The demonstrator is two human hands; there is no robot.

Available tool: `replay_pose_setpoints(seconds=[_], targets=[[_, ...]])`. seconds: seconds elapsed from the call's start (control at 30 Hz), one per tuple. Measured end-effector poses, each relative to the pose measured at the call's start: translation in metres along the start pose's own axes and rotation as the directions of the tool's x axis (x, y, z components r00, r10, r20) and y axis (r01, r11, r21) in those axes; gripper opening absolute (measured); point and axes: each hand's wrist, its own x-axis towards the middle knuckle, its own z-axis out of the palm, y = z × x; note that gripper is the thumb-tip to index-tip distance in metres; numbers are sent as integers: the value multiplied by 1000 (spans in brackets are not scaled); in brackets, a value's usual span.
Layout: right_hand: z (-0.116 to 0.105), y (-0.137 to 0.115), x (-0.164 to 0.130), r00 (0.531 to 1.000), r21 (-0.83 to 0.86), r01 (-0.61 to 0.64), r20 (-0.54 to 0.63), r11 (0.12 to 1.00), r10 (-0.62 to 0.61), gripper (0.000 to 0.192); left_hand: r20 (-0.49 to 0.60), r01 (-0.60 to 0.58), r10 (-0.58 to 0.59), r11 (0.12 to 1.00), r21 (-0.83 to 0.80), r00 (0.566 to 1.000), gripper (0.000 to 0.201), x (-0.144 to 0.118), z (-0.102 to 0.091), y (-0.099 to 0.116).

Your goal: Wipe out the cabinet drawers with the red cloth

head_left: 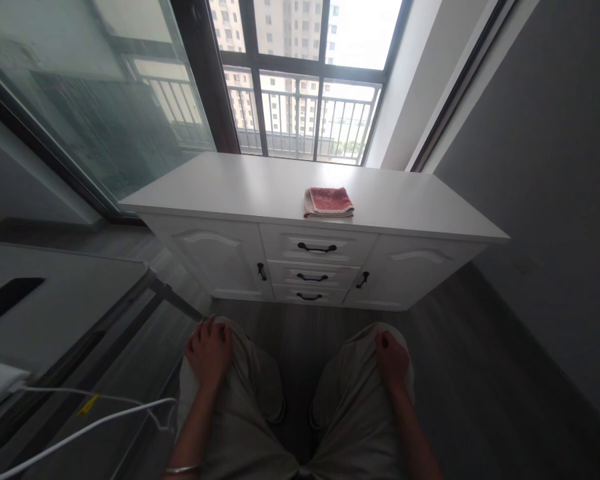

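My left hand (209,350) lies on my left knee, its fingers laid over the trouser cloth and slightly apart; it holds nothing. On my right knee rests my right hand (392,358), fingers curled in as a loose fist with no object showing in it. Ahead of both knees stands a white cabinet (220,187) with three drawers in the middle and a door on each side. A folded red cloth (329,201) with pale edges lies on its top near the front edge, out of reach of both hands as they rest.
To the left is a table (80,273) with a dark object (10,300) on it. A white cable (95,425) with a yellow tag (87,405) runs beside my left leg. Behind the cabinet are windows (295,80); a grey wall (545,160) stands on the right.
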Motion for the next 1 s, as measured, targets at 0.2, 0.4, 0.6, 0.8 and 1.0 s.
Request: replay_pose_setpoints(seconds=[0.2,0.4,0.6,0.8,1.0], targets=[[0,1,0,1000,-1,4,8,1000,-4,64,1,-10,10,1000,8,1000,37,0,0,1],[-1,0,0,1000,-4,-2,25,1000,2,62,-2,-3,3,1000,16,1000,37,-1,0,1],[0,1,1,1000,10,-6,14,1000,6,61,10,-6,6,1000,13,1000,38,0,-2,1],[0,1,1,1000,8,6,9,1000,-7,60,7,-10,10,1000,16,1000,38,0,3,-2],[-2,-2,0,1000,-16,1,-3,1000,-1,62,-18,-14,14,1000,7,1000,40,-1,7,-3]])
